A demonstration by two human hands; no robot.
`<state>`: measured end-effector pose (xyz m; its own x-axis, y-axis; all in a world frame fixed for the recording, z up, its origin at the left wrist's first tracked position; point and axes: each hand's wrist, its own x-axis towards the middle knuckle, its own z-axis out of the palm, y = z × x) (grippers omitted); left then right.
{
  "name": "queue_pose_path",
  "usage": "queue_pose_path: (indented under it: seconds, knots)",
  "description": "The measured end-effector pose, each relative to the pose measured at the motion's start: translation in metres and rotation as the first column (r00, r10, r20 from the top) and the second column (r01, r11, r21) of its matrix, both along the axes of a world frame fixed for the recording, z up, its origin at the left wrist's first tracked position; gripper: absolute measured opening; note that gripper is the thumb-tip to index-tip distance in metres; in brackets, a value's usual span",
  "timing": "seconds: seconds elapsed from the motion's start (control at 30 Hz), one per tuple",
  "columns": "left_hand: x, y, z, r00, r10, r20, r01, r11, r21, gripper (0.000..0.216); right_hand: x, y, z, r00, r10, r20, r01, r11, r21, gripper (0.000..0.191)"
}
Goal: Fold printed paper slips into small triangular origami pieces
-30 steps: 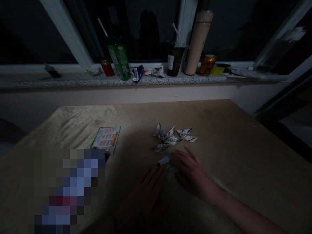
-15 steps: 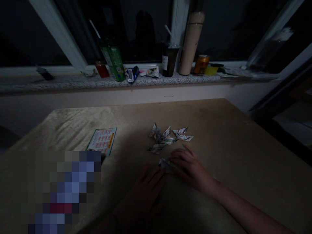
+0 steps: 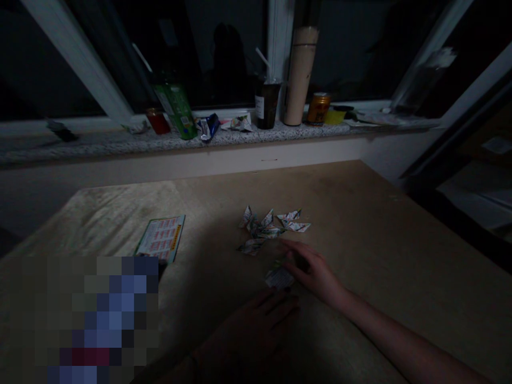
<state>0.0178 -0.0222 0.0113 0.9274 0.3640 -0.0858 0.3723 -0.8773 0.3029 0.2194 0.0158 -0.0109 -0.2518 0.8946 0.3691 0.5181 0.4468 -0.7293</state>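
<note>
A small piece of folded paper, pale with print on it, lies on the table in front of me. My right hand is at its upper right edge, thumb and a bent finger closed on that corner while another finger stretches past it. Below the paper lies my left hand in deep shadow, palm down, fingers outstretched with their tips at the paper's lower edge. Just beyond, several folded printed paper pieces with pointed tips sit in a loose cluster.
A printed card lies at the left, beside a pixelated area. On the granite windowsill stand a green bottle, a dark cup with a straw, a tall beige flask and an orange can. Crumpled wrappers lie among them.
My left hand has moved right and nearer me, below the paper. The paper has shifted slightly and shows more of its face. My right fingers have lifted off its top. The view has shifted a little.
</note>
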Motion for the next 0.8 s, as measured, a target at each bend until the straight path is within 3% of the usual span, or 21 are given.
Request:
queue_pose_path:
  seconds: [0.2, 0.4, 0.57, 0.67, 0.8]
  knots:
    - [0.0, 0.003, -0.002, 0.999, 0.009, 0.053, -0.008, 1.0, -0.017, 0.057, -0.005, 0.004, -0.004, 1.0, -0.023, -0.015, 0.023, 1.0, 0.005, 0.031]
    - [-0.013, 0.003, -0.008, 0.933, 0.285, 0.219, -0.299, 0.954, 0.032, 0.046, -0.006, 0.005, -0.005, 0.996, 0.014, 0.086, -0.012, 1.0, -0.029, 0.041]
    - [-0.016, 0.003, -0.012, 0.858, 0.428, 0.283, -0.456, 0.889, 0.038, 0.033, -0.006, 0.006, -0.005, 0.981, 0.063, 0.185, -0.063, 0.998, -0.007, 0.042]
    - [-0.014, 0.005, -0.012, 0.835, 0.482, 0.267, -0.508, 0.861, 0.036, 0.038, -0.005, 0.005, -0.004, 0.979, 0.095, 0.181, -0.099, 0.995, 0.013, 0.034]
    - [-0.012, 0.008, -0.012, 0.842, 0.48, 0.247, -0.494, 0.869, -0.003, 0.041, -0.005, 0.005, -0.002, 0.979, 0.155, 0.129, -0.159, 0.987, 0.015, 0.025]
